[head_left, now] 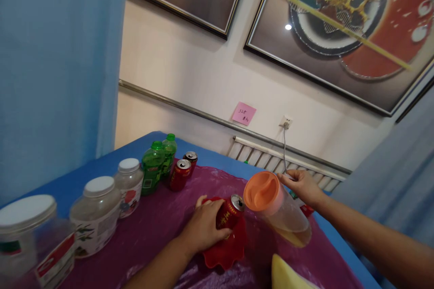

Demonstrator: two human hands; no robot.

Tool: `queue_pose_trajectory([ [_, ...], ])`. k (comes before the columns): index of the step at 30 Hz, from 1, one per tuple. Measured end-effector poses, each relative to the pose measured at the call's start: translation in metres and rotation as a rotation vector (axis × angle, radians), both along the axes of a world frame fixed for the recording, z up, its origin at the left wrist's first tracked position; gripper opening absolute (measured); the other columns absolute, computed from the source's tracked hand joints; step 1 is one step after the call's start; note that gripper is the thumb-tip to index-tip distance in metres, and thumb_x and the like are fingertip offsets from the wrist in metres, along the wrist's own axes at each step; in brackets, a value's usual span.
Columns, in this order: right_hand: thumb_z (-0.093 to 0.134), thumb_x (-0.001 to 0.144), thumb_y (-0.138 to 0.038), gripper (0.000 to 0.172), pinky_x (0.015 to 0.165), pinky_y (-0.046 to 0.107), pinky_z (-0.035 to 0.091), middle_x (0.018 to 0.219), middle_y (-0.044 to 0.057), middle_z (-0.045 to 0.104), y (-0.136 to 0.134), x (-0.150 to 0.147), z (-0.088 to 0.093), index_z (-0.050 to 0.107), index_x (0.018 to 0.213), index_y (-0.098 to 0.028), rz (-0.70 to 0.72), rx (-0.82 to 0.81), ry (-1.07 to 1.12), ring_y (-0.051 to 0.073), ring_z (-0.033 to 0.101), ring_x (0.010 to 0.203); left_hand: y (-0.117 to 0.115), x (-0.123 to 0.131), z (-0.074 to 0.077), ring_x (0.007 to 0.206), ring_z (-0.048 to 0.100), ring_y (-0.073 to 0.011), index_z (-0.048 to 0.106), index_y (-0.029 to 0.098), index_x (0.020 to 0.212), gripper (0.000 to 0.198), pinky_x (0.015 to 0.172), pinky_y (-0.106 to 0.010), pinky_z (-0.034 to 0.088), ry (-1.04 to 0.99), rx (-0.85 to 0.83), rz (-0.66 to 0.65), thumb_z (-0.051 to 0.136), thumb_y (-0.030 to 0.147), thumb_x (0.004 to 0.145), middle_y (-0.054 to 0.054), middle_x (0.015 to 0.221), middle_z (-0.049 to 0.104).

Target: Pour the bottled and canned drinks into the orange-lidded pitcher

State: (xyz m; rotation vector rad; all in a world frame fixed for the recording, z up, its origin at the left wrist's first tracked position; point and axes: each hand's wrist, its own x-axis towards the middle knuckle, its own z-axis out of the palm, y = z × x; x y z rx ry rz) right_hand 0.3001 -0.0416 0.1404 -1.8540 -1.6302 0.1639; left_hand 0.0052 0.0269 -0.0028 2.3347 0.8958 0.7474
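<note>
My left hand [205,226] is wrapped round a red drink can [230,214], which has an opened top and leans a little to the right. Under and around the can lies a red dish with a wavy rim [225,255]. To its right, my right hand [303,185] grips a clear plastic pitcher [288,223] by the side away from the can. The pitcher tilts left, its orange lid [261,192] close to the can's top. Some yellowish liquid shows low inside it. The pitcher's handle is mostly hidden by my fingers.
Clear jars with white lids [98,216] line the left side, followed by green bottles [152,169] and two red cans [180,175]. A purple plastic sheet [152,235] covers the blue table. A yellow object [288,275] sits at the front. Behind are a radiator [254,151] and wall.
</note>
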Motion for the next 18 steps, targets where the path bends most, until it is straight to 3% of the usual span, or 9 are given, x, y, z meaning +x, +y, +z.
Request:
queue_pose_trajectory([
  [18, 0.055, 0.080, -0.060, 0.052, 0.045, 0.024, 0.020, 0.056, -0.006, 0.020, -0.0024, -0.0021, 0.0022, 0.022, 0.059, -0.026, -0.003, 0.000, -0.004, 0.009, 0.021, 0.052, 0.0001, -0.0003, 0.0002, 0.113, 0.063, -0.0296, 0.061, 0.026, 0.115, 0.054, 0.119, -0.053, 0.019, -0.008, 0.007, -0.004, 0.079, 0.039, 0.066, -0.005, 0.114, 0.073],
])
